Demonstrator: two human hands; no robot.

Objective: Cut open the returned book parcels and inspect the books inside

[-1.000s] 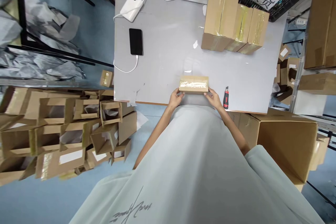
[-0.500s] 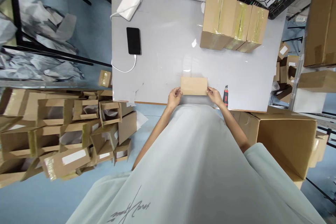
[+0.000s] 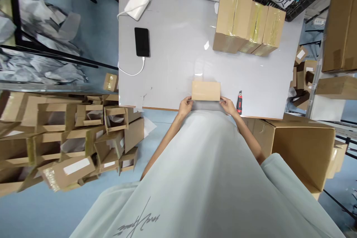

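A small brown cardboard box (image 3: 205,91) lies near the front edge of the grey table (image 3: 173,59). My left hand (image 3: 185,105) is closed at the box's lower left corner, its fingertips pinched there. At the lower right corner, my right hand (image 3: 227,105) is closed in the same way. A grey strip shows between the box's front edge and my shirt. The red and black box cutter (image 3: 239,102) rests on the table just right of my right hand.
Taped boxes (image 3: 234,11) stand at the back right beside a black crate (image 3: 299,3). A phone (image 3: 142,42) with a white cable and a white power bank (image 3: 136,4) lie left. Open cartons (image 3: 54,119) are stacked left; a large open carton (image 3: 304,156) sits right.
Both hands have shifted slightly down to the box's lower corners. More grey surface shows below the box's front edge.
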